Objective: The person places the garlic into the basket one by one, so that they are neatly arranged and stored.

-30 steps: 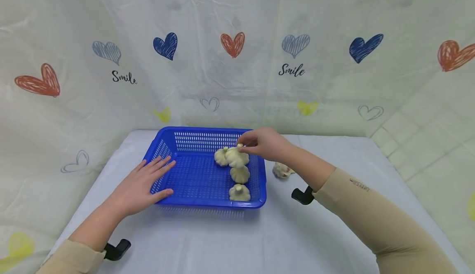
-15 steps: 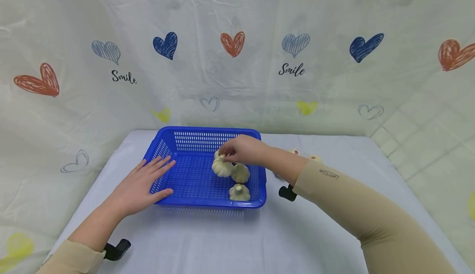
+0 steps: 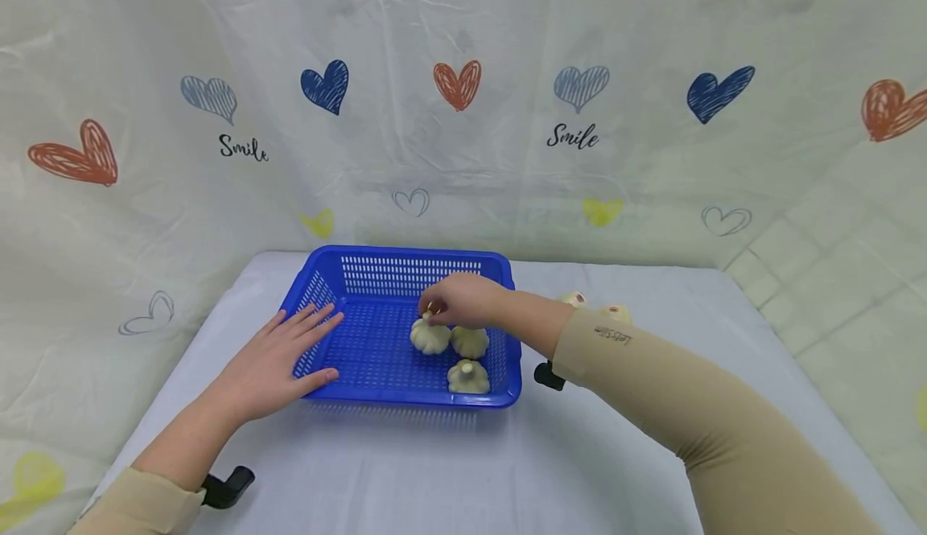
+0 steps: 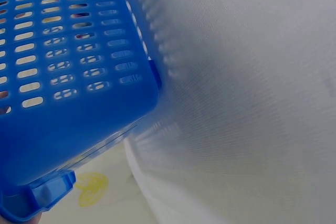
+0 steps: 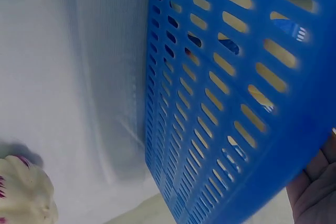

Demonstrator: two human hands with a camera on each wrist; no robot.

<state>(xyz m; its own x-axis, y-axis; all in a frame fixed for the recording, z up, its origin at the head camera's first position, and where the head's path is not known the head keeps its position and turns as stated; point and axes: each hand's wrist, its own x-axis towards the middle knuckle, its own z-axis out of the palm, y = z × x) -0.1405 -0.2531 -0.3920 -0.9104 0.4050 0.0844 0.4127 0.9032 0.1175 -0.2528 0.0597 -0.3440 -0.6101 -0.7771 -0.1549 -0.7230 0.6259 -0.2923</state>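
Observation:
A blue plastic basket (image 3: 413,397) stands on the white-covered table. My left hand (image 3: 278,358) lies with fingers spread over its left rim. Inside the basket, my right hand (image 3: 467,300) pinches the stem of a white garlic bulb (image 3: 430,336). Just right of it sits a second garlic bulb (image 3: 470,343), and a third garlic bulb (image 3: 467,376) rests in the front right corner. Whether the held bulb touches the basket floor I cannot tell. The left wrist view shows mostly the basket's outer wall (image 4: 79,98); part of my right hand (image 5: 317,187) appears at the right wrist view's edge.
Right of the basket, a pale bulb (image 3: 574,299) and another pale bulb (image 3: 615,311) show behind my right arm, partly covered. In the right wrist view, a purple-streaked garlic bulb (image 5: 23,192) lies on the cloth. A heart-printed curtain (image 3: 463,157) hangs behind the table.
My right hand has carried the held garlic bulb left and toward me inside the basket. A bulb seen behind it earlier is now hidden by the hand. The left hand has stayed put.

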